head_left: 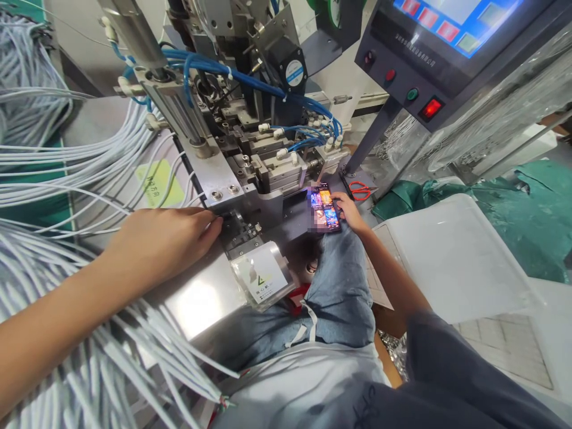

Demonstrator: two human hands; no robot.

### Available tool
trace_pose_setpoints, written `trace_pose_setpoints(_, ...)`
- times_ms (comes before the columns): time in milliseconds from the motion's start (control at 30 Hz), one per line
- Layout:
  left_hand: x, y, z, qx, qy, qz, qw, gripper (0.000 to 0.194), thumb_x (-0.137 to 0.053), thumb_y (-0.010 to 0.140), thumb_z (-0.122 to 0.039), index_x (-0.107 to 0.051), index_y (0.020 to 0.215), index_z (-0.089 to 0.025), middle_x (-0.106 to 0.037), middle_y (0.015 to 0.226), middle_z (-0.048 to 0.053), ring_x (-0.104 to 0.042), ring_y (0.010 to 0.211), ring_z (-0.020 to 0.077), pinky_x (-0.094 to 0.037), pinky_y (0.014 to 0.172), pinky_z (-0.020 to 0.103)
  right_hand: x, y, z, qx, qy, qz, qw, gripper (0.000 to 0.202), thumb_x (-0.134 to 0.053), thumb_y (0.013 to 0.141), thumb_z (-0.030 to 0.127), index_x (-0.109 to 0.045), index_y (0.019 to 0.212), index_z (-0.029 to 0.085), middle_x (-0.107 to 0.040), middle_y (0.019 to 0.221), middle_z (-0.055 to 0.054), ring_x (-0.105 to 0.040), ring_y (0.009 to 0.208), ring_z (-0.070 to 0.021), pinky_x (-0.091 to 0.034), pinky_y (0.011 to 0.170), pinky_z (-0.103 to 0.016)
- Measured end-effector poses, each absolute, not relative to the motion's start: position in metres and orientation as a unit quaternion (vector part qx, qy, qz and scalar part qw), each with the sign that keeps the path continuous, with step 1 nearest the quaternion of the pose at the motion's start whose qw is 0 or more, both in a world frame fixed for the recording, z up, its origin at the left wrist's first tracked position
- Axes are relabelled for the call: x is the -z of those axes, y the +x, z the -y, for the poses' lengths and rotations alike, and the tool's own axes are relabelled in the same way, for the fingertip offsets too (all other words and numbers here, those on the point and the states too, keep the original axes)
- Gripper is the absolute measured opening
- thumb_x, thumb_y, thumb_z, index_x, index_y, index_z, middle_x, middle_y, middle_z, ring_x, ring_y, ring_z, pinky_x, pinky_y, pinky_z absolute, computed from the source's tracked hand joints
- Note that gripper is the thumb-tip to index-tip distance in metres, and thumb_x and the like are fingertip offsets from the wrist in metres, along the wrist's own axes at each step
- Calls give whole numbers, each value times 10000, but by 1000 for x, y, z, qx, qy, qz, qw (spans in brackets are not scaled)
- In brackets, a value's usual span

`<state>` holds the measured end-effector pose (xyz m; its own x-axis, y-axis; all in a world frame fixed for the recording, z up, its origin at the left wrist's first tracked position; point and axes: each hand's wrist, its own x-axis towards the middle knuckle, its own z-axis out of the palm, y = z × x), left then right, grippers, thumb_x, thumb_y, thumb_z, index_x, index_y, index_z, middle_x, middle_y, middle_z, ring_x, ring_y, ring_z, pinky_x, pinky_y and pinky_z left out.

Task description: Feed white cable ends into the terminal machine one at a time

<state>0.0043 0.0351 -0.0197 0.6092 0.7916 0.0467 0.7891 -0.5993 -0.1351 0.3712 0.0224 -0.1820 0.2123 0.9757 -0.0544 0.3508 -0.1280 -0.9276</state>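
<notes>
Looks like the right fingers [341, 202] hold the phone's [329, 210] edge so its screen faces up; left fingers [213, 227] curl beside the machine [212, 173], can't tell on what.

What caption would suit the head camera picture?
Left hand at a machine beside white cables, right hand touching a lit phone.

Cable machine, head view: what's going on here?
The person's left hand is at the small front fixture; whether it grips anything is hidden. The right hand touches a lit phone. White cables lie around the left arm, and the control panel's red switch glows.
</notes>
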Motion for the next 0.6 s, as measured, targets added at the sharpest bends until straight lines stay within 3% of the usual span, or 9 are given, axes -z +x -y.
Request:
trace_pose_setpoints(300, 19, 7, -34, -21, -893, 436, 108, 525, -42, 778, -456, -437, 538, -209, -424, 501, 28, -477, 425, 161, -255, 492, 326, 179, 370, -22, -361, -653, 511, 426, 331, -388, 685, 262, -599, 934, 207, -517, 1151, -56, -486, 753, -138, -293, 413, -192)
trace_pose_setpoints(467, 21, 3, -35, -6, -896, 435, 88, 523, -111, 818, -451, -489, 555, -202, -454, 514, 34, -467, 436, 151, -266, 507, 316, 180, 372, -22, -359, -650, 517, 426, 326, -388, 691, 239, -619, 919, 198, -518, 1153, -66, -500, 789, -147, -299, 411, -186)
trace_pose_setpoints(600, 22, 1, -37, -36, -905, 400, 140, 520, -165, 888, -396, -530, 580, -190, -484, 502, 59, -475, 438, 168, -232, 477, 296, 181, 373, -22, -359, -648, 526, 417, 294, -390, 698, 237, -628, 867, 201, -502, 1172, -61, -505, 816, -162, -327, 424, -202)
